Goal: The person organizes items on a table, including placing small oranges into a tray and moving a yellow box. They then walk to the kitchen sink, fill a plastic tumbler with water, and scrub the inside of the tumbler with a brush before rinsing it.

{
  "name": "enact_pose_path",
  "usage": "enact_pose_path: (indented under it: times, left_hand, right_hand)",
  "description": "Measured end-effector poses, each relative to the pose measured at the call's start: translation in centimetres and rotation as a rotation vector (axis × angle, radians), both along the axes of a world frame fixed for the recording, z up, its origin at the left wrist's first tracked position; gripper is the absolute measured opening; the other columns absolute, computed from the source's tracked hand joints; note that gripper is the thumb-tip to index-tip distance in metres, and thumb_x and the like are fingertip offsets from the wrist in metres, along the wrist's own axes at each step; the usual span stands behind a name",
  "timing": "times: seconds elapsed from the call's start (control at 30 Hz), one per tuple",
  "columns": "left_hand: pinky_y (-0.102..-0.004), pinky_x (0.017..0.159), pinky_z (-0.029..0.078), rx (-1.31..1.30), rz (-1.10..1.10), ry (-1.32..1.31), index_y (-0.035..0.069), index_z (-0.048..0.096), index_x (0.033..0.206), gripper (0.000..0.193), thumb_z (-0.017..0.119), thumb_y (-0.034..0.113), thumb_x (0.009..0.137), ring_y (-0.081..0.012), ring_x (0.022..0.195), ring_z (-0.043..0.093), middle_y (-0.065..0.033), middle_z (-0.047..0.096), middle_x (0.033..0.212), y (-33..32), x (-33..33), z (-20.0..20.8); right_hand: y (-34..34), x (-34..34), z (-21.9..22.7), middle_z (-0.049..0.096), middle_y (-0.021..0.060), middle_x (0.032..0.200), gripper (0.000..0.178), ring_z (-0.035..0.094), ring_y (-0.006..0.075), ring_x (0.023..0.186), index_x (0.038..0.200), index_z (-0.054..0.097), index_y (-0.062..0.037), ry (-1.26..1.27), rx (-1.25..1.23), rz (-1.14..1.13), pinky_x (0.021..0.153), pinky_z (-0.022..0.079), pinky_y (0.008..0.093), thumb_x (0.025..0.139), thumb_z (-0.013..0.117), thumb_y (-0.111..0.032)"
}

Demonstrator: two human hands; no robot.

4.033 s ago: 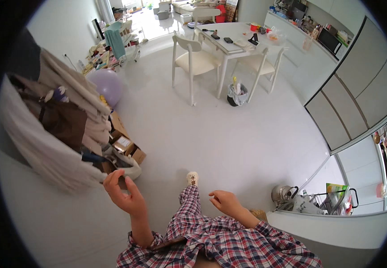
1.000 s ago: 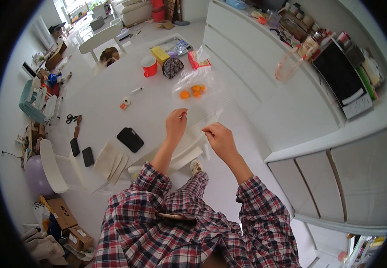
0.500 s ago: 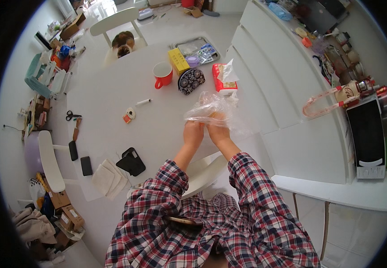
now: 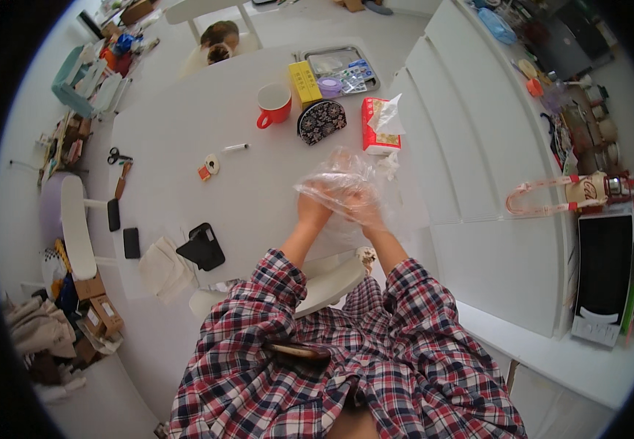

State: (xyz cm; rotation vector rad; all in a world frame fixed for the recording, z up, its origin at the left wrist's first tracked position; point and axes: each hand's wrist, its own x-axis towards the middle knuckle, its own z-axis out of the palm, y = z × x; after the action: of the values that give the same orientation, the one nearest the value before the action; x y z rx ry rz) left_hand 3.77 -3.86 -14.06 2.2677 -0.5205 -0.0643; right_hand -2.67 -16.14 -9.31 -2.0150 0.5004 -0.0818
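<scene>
A crumpled clear plastic bag (image 4: 346,170) is spread over and around both my hands, above the near right part of the white table. My left hand (image 4: 315,208) is closed on its left side, and the film covers most of the fingers. On the right, my right hand (image 4: 359,206) grips the bag too, its fingers seen blurred through the plastic. The hands are close together. Just beyond them lie a dark flowered zip pouch (image 4: 322,121) and a red tissue pack (image 4: 380,132) with a white tissue sticking out.
Farther back are a red mug (image 4: 274,107), a yellow box (image 4: 304,84) and a metal tray (image 4: 364,76). Leftward lie a white tube (image 4: 236,148), a tape roll (image 4: 212,164), scissors (image 4: 118,156), a black case (image 4: 203,247) and cloths (image 4: 165,269). A cat (image 4: 219,41) sits on the far chair.
The view has shifted, so the table items sit higher in the picture. The bag now covers more of my hands, and my right hand has turned and drawn back slightly.
</scene>
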Motion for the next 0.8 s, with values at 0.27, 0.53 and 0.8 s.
enact_pose_path:
  times: [0.27, 0.53, 0.8]
  left_hand:
    - [-0.0278, 0.046, 0.044, -0.399, 0.157, 0.934, 0.006, 0.064, 0.084, 0.016, 0.066, 0.022, 0.079, -0.0128, 0.057, 0.054, -0.0033, 0.059, 0.067, -1.6, 1.3, 6.9]
    - [-0.0337, 0.054, 0.050, -0.175, 0.188, 0.462, 0.011, 0.069, 0.103, 0.030, 0.065, 0.030, 0.080, -0.0188, 0.066, 0.063, -0.0065, 0.067, 0.080, -5.5, 1.2, 1.8]
    - [-0.0375, 0.059, 0.050, -0.007, 0.202, 0.262, 0.010, 0.069, 0.097, 0.035, 0.064, 0.043, 0.084, -0.0244, 0.073, 0.064, -0.0087, 0.068, 0.084, -2.2, 1.9, -0.5]
  right_hand:
    - [-3.2, 1.6, 3.7, 0.061, 0.0198, 0.119, 0.037, 0.059, 0.0343, 0.108, 0.111, 0.064, -0.0077, 0.435, -0.468, 0.191, 0.089, 0.047, 0.0430, 0.090, 0.050, -0.034]
    - [-5.1, 1.6, -3.2, 0.063, 0.0142, 0.118, 0.038, 0.060, 0.0344, 0.108, 0.117, 0.064, -0.0153, 0.509, -0.530, 0.287, 0.090, 0.047, 0.0443, 0.092, 0.048, -0.039]
    - [-5.7, 2.3, -0.7, 0.061, 0.0159, 0.122, 0.033, 0.060, 0.0320, 0.109, 0.123, 0.060, -0.0181, 0.303, -0.552, 0.676, 0.089, 0.049, 0.0432, 0.093, 0.046, -0.019]
